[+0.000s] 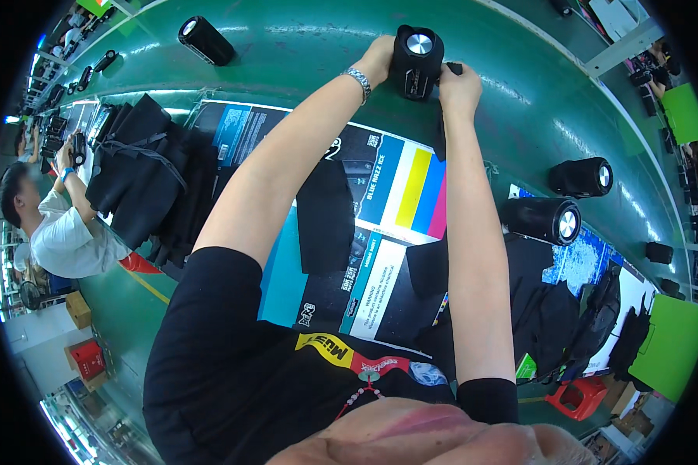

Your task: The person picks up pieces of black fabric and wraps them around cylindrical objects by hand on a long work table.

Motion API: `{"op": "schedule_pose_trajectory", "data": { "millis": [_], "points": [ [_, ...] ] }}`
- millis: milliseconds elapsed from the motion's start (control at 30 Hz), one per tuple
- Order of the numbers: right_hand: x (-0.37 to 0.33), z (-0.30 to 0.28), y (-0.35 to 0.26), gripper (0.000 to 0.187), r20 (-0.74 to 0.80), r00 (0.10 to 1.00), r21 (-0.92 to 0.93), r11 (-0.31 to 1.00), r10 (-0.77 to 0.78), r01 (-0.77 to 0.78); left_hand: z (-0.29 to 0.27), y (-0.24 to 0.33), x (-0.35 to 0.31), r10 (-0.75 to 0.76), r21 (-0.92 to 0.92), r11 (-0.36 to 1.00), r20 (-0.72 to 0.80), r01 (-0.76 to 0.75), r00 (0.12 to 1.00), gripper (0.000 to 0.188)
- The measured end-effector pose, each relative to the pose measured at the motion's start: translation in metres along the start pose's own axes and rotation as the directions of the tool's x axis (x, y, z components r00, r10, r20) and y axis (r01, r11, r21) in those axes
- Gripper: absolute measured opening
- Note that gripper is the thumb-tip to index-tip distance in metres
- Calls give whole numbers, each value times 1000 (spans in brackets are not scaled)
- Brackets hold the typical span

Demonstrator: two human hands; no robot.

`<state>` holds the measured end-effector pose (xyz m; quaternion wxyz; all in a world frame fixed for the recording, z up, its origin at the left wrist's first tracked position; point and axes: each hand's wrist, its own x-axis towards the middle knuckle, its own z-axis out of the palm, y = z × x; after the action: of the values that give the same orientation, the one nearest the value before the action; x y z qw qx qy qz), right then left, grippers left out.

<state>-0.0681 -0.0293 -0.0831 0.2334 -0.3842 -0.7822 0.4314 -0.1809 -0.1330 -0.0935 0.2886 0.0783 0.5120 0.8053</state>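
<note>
A black cylindrical speaker (416, 71) stands on the green work surface with its silver round end facing up. My left hand (378, 59) is wrapped around its left side; the fingertips are hidden behind it. At the speaker's right side my right hand (461, 91) is closed on a dark piece of cloth (441, 138), which shows above the fingers and hangs beneath the hand. Between my forearms, black flat cloth pieces (326, 221) lie on printed cardboard sheets (393, 186).
Two more speakers (582, 177) lie to the right, near scattered black cloth pieces (547, 302). Another speaker (206, 41) lies at the far left. A tied stack of black cloth (143, 159) sits left of my arm. Beyond it, a co-worker (66, 221) handles a dark object.
</note>
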Motion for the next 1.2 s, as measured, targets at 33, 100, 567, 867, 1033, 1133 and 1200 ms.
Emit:
{"op": "schedule_pose_trajectory", "data": {
  "millis": [33,100,567,867,1033,1133,1200],
  "points": [
    [-3,-1,-1,34,-39,999,-21,999,-25,24,0,-4,-1,13,112,994,-41,-9,999,20],
    [-3,-14,13,32,-135,988,-40,997,-71,66,18,-11,-1,61,204,976,54,-71,997,20],
    [-15,-26,19,28,-115,992,-297,955,-52,16,12,-40,9,288,473,841,19,-262,957,32],
    [-60,-36,3,36,-324,936,56,985,-137,164,67,27,-77,211,-179,963,27,-203,977,32],
    [-105,-58,-34,46,261,963,876,404,64,-265,44,32,-93,120,-763,642,4,-74,993,36],
    [-107,-79,-51,45,64,997,812,583,-40,-29,24,32,-101,82,-641,767,47,-33,996,39],
    [-97,-74,-49,58,-313,905,542,728,-288,419,7,35,-105,119,-76,989,-66,-124,991,41]
  ]
}}
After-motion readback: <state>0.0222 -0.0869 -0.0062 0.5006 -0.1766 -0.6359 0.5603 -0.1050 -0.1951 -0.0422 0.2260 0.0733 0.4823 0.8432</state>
